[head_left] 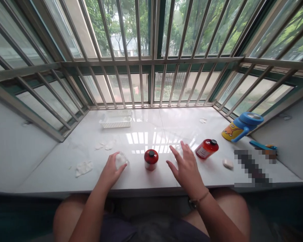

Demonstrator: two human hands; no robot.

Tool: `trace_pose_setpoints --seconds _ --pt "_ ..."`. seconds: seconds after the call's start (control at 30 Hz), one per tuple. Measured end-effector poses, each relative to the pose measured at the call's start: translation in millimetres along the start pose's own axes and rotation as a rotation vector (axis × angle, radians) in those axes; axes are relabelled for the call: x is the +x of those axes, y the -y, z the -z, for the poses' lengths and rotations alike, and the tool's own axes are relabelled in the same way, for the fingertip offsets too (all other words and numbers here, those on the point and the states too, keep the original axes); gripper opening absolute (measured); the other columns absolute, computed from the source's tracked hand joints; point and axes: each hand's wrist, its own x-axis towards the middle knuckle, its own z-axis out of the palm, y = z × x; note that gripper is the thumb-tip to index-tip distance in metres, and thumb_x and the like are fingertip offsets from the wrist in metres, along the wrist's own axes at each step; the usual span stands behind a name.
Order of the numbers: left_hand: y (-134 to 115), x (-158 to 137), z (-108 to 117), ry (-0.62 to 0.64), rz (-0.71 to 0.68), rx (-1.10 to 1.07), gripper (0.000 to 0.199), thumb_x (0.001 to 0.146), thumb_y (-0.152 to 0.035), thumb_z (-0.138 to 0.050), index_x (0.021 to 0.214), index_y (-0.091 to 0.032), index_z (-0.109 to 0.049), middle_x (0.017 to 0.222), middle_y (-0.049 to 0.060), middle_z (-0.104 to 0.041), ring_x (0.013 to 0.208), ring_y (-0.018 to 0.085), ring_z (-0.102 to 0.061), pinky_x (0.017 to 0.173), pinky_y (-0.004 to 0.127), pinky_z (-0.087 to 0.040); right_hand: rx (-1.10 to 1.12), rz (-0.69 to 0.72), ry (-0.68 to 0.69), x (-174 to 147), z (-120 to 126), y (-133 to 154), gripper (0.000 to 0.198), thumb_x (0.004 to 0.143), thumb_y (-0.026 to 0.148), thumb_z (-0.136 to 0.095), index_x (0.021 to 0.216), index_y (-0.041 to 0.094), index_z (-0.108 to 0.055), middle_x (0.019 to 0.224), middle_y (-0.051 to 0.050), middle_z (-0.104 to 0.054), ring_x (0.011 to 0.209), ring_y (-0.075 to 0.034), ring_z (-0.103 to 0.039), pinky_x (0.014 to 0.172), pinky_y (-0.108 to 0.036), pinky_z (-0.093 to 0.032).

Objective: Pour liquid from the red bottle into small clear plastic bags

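My left hand [112, 170] grips a small clear container [121, 160] between thumb and fingers, with something white inside it. Just right of it stands a red bottle [150, 160] with a black cap and a pale label, upright on the white counter. My right hand [185, 164] hovers right of that bottle, fingers spread and holding nothing. Partly hidden behind its fingers is another clear object [178, 150], whose kind I cannot make out. A second red bottle [206, 149] with a black cap is beyond my right hand.
A white perforated basket [117, 127] sits at the back left. Crumpled white pieces [83, 168] lie on the left, more [110, 145] behind my left hand. At right are a blue-yellow cup [239, 127], a whitish lump [228, 164] and a blue tool [261, 145]. Barred windows enclose the counter.
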Motion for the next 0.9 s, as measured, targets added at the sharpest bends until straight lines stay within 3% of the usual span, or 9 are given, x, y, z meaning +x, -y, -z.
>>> trace_pose_setpoints --seconds 0.07,0.17,0.27,0.4,0.57,0.63,0.73,0.83,0.9 --pt "0 -3 -2 -0.002 0.000 0.001 0.063 0.093 -0.053 -0.067 0.148 -0.027 -0.049 0.148 0.013 -0.060 0.143 0.036 -0.060 0.124 0.054 -0.047 -0.044 -0.113 -0.063 -25 -12 -18 0.068 0.101 0.037 -0.069 0.165 0.040 -0.044 0.185 -0.006 -0.008 0.163 -0.052 -0.027 0.122 -0.076 -0.037" --pt "0 -2 -3 0.001 -0.005 -0.005 0.064 0.092 -0.054 -0.068 0.148 -0.027 -0.049 0.148 0.014 -0.059 0.143 0.036 -0.059 0.124 0.055 -0.047 -0.029 -0.099 -0.026 -33 -32 -36 0.059 0.101 0.035 -0.068 0.158 0.034 -0.053 0.185 -0.006 0.000 0.162 -0.050 -0.031 0.121 -0.071 -0.042" --pt "0 -1 -3 0.000 -0.004 -0.015 0.064 0.093 -0.053 -0.067 0.147 -0.026 -0.049 0.148 0.014 -0.058 0.144 0.036 -0.059 0.125 0.056 -0.046 -0.011 -0.111 -0.003 -9 -47 -48 0.048 0.102 0.034 -0.067 0.149 0.026 -0.061 0.185 -0.008 0.007 0.161 -0.046 -0.035 0.122 -0.065 -0.045" --pt "-1 -1 -4 -0.015 0.003 -0.038 0.064 0.092 -0.053 -0.068 0.147 -0.025 -0.050 0.148 0.014 -0.058 0.143 0.036 -0.059 0.125 0.055 -0.046 0.036 -0.061 0.036 43 -70 -63 0.036 0.100 0.029 -0.067 0.136 0.022 -0.069 0.185 -0.010 0.003 0.161 -0.044 -0.036 0.126 -0.064 -0.041" --pt "3 -1 -6 -0.020 -0.018 -0.050 0.067 0.092 -0.054 -0.068 0.148 -0.021 -0.050 0.148 0.017 -0.058 0.144 0.038 -0.058 0.125 0.058 -0.045 0.205 0.032 0.034 84 -99 -75 0.042 0.095 0.010 -0.063 0.133 0.023 -0.072 0.185 -0.009 -0.004 0.163 -0.038 -0.035 0.122 -0.058 -0.050" --pt "5 -1 -6 -0.015 -0.030 -0.049 0.068 0.093 -0.054 -0.068 0.149 -0.019 -0.050 0.149 0.019 -0.058 0.145 0.038 -0.057 0.126 0.057 -0.045 0.196 0.073 -0.006 85 -96 -72 0.043 0.095 0.013 -0.066 0.136 0.025 -0.072 0.185 -0.007 -0.003 0.166 -0.040 -0.029 0.125 -0.061 -0.046" --pt "7 -2 -6 -0.024 -0.043 -0.046 0.067 0.093 -0.054 -0.068 0.149 -0.020 -0.051 0.149 0.019 -0.059 0.145 0.037 -0.058 0.125 0.057 -0.046 0.098 0.070 -0.163 66 -71 -68 0.044 0.099 0.022 -0.066 0.143 0.028 -0.067 0.185 -0.006 -0.006 0.168 -0.041 -0.020 0.130 -0.066 -0.035" --pt "7 -1 -5 -0.042 -0.052 -0.040 0.069 0.090 -0.055 -0.072 0.148 -0.022 -0.053 0.153 0.018 -0.059 0.147 0.039 -0.057 0.125 0.059 -0.046 -0.058 -0.080 -0.411 35 -37 -79 0.048 0.100 0.028 -0.066 0.147 0.029 -0.061 0.182 -0.011 -0.020 0.166 -0.044 -0.024 0.128 -0.074 -0.028" --pt "4 1 -5 -0.073 -0.048 -0.033 0.073 0.087 -0.057 -0.076 0.148 -0.024 -0.054 0.159 0.017 -0.057 0.152 0.040 -0.052 0.128 0.061 -0.042 -0.109 -0.234 -0.544 19 -21 -98 0.066 0.098 0.037 -0.070 0.158 0.022 -0.047 0.178 -0.022 -0.022 0.164 -0.048 -0.024 0.126 -0.079 -0.023"
